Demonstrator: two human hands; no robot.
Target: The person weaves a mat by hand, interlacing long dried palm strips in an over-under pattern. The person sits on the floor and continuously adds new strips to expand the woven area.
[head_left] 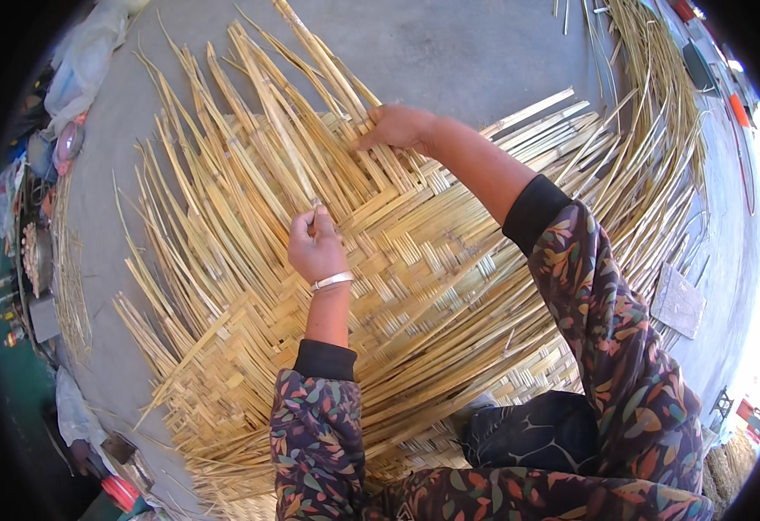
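A large woven mat (397,252) of flat, straw-coloured split strips spreads over the floor in front of me. Loose strip ends (198,174) fan out from its far and left edges. My left hand (317,247), with a silver bangle on the wrist, pinches the near end of one strip (289,156) between thumb and fingers. Farther off and to the right, my right hand (397,128) is closed around upright strips (332,74) at the woven edge. Its fingertips are partly hidden behind the strips.
A long bundle of thin strips (654,113) curves along the right side. A flat grey slab (678,300) lies beyond my right sleeve. Plastic bags (89,61) and assorted containers line the left edge. The grey floor (458,52) shows past the mat. My knee (532,434) rests over the near part.
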